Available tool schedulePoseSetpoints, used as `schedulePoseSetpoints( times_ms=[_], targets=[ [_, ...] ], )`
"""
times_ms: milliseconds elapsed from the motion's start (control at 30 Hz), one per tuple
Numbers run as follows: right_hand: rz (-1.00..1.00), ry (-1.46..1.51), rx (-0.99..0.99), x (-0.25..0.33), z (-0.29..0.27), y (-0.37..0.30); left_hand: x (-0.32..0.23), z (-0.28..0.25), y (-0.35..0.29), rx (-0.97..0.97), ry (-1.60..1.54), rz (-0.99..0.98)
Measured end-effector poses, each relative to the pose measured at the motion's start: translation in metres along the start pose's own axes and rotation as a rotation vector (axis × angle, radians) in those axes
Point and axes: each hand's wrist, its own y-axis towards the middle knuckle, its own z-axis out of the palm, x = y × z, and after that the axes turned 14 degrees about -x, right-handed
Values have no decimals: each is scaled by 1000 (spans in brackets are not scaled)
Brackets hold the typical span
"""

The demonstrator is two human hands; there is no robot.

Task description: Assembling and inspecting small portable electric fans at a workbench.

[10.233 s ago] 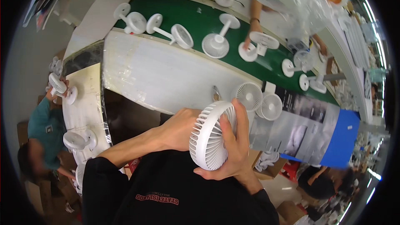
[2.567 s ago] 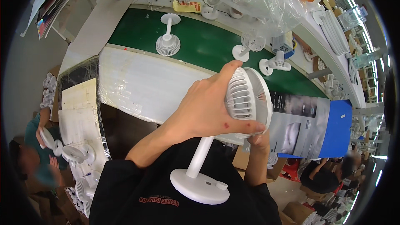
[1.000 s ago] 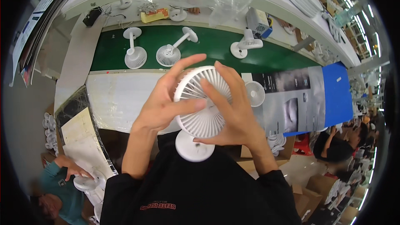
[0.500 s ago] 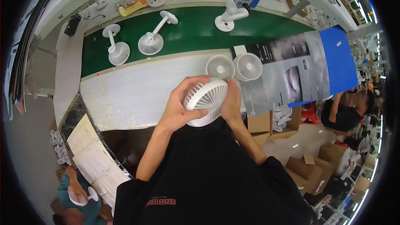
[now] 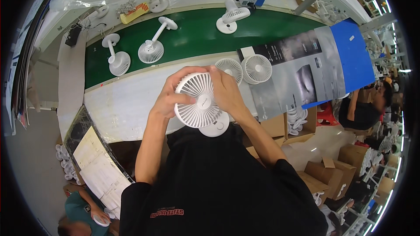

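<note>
Between my hands is a small white desk fan (image 5: 199, 112), its round ribbed grille turned up toward me and its round base showing below, close to my black shirt. My left hand (image 5: 168, 95) is closed round the grille's left rim, the thumb lying across the ribs. My right hand (image 5: 228, 95) is closed against the upper right rim; its fingertips are partly hidden at the top edge. Just beyond the right hand sit two round white fan heads, a left one (image 5: 232, 67) partly covered by that hand and a right one (image 5: 257, 68) in full view.
White fans (image 5: 119, 63) (image 5: 151, 51) (image 5: 235, 15) stand or lie on the green belt (image 5: 192, 30). A grey and blue printed sheet (image 5: 302, 70) covers the bench's right. Papers (image 5: 98, 166) lie at the left. Cardboard boxes (image 5: 323, 175) stand at right; other people work around.
Both hands have brought the fan leftward and turned it, so the grille now faces me and the base shows. My right hand has shifted over the upper rim. The whole view has shifted slightly.
</note>
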Motion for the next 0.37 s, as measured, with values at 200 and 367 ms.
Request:
schedulePoseSetpoints(
  times_ms=[200, 367],
  targets=[
    [-415, -44, 89, -8, 25, -20, 13, -17, -11, -220, -233, 177],
    [-876, -413, 494, 16, 15, -22, 27, -40, -25, -302, -337, 129]
  ],
)
